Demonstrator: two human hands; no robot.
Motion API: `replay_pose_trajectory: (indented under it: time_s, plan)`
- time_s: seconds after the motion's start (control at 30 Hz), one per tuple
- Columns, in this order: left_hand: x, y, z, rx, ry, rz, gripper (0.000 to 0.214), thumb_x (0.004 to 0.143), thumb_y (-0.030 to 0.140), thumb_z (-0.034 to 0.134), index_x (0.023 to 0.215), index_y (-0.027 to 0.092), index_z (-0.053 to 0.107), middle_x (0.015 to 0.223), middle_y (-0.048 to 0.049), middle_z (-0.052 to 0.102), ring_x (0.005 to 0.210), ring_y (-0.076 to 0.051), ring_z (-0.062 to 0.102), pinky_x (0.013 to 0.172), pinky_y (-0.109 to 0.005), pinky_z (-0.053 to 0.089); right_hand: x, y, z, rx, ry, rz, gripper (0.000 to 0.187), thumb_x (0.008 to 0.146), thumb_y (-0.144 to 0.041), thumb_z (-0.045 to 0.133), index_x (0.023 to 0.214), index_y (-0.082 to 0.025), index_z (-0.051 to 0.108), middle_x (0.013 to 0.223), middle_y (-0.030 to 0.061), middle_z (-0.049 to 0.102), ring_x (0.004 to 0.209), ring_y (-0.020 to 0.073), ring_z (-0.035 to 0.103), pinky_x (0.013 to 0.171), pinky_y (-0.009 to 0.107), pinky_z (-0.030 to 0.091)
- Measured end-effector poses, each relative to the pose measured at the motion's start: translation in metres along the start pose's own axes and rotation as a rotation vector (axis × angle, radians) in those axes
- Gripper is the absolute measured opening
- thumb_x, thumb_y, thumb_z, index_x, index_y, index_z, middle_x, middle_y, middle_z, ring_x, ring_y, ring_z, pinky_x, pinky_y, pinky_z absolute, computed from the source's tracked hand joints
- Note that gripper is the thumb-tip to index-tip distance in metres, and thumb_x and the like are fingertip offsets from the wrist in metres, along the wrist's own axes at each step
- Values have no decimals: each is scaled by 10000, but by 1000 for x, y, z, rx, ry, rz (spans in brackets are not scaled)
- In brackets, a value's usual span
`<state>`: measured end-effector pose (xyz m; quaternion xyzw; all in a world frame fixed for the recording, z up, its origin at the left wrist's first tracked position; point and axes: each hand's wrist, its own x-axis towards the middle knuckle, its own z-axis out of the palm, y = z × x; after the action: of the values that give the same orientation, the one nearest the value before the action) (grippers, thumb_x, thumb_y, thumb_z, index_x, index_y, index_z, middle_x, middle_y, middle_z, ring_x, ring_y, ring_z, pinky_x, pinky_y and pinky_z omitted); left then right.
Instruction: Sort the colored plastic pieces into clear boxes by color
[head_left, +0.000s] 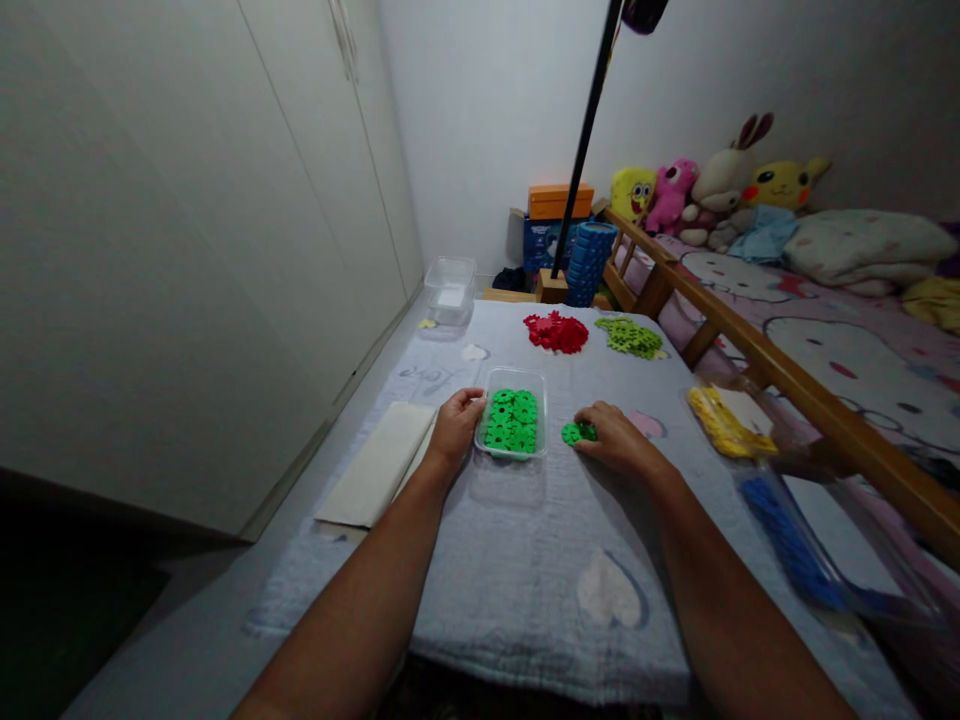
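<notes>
A clear plastic container (546, 415) stands on the cloth-covered table in front of me. Inside it, green snowflake-shaped plastic discs (511, 420) lie in neat rows. My left hand (456, 428) grips the container's left rim, thumb and fingers closed on the wall. To the right of the container, my right hand (613, 438) is curled round several green discs (574, 433) just over the cloth, fingers pinching them. The fingers partly cover those discs.
Red discs (556, 333) and lime-green discs (631, 338) lie in piles farther back. Packed yellow pieces (727, 422) and blue pieces (787, 540) sit along the right edge by the bed rail (750, 345). Folded cream sheets (379, 465) lie left; clear boxes (450, 290) stand behind.
</notes>
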<state>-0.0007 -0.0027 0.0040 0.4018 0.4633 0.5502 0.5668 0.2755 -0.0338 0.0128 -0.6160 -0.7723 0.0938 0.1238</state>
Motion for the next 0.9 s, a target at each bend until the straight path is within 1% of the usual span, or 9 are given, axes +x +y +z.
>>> replay_pose_trajectory:
  time_s: [0.17, 0.23, 0.33, 0.4, 0.47, 0.6, 0.73, 0.8, 0.9]
  plan:
    - [0, 0, 0, 6, -3, 7, 388, 629, 411, 798, 896, 163, 665, 673, 19, 635, 584, -118, 554, 562, -230, 423, 5, -3, -18, 54, 50, -29, 272, 788, -245, 751, 1055, -198, 726, 996, 85, 646, 942, 234, 612, 869, 333, 457]
    - [1, -1, -1, 7, -3, 8, 388, 630, 411, 798, 899, 164, 666, 675, 17, 636, 588, -122, 559, 564, -232, 422, 12, -15, -27, 86, 87, -86, 296, 805, -265, 754, 1090, -202, 705, 1011, 87, 640, 940, 236, 606, 862, 337, 460]
    - [2, -3, -1, -2, -5, -1, 394, 623, 408, 798, 902, 164, 663, 672, 18, 634, 578, -122, 552, 562, -236, 418, 27, -46, -36, 84, 115, -174, 345, 817, -289, 765, 1136, -199, 666, 1056, 94, 651, 957, 241, 592, 864, 345, 448]
    - [4, -5, -1, -16, -15, -13, 404, 623, 410, 790, 913, 163, 657, 675, 19, 635, 570, -118, 542, 563, -240, 420, 38, -70, -37, -2, 95, -198, 310, 816, -294, 774, 1091, -203, 666, 1064, 96, 669, 985, 256, 582, 873, 356, 426]
    - [5, -6, -2, -31, -26, -17, 409, 621, 408, 780, 921, 162, 649, 684, 20, 636, 567, -114, 533, 565, -241, 422, 48, -92, -36, -120, 27, -202, 267, 818, -310, 779, 1045, -209, 683, 1070, 108, 686, 1006, 278, 576, 856, 366, 409]
    - [5, -7, -3, -18, -22, 8, 378, 631, 383, 769, 916, 161, 657, 658, 36, 602, 553, -100, 499, 539, -225, 376, 63, -120, -29, -264, -97, -213, 235, 826, -331, 777, 1019, -213, 713, 1097, 133, 698, 1042, 312, 569, 824, 377, 391]
    - [5, -7, -3, -10, -20, 11, 361, 638, 368, 768, 913, 160, 659, 618, 49, 562, 531, -92, 461, 526, -221, 341, 68, -124, -21, -251, -85, -216, 287, 833, -346, 776, 1081, -216, 715, 1172, 134, 684, 1075, 320, 558, 837, 386, 392]
    - [5, -7, -2, -29, -26, -1, 368, 637, 371, 767, 918, 162, 653, 631, 43, 578, 534, -96, 471, 534, -225, 355, 68, -116, -20, -202, -13, -210, 288, 841, -350, 771, 1096, -231, 712, 1183, 122, 678, 1082, 310, 552, 853, 385, 394]
    - [4, -7, -1, -49, -33, -20, 385, 638, 381, 766, 933, 165, 647, 663, 27, 616, 555, -110, 511, 552, -233, 387, 62, -92, -21, -123, 98, -190, 240, 871, -338, 738, 1086, -235, 709, 1152, 114, 674, 1067, 295, 557, 876, 387, 402]
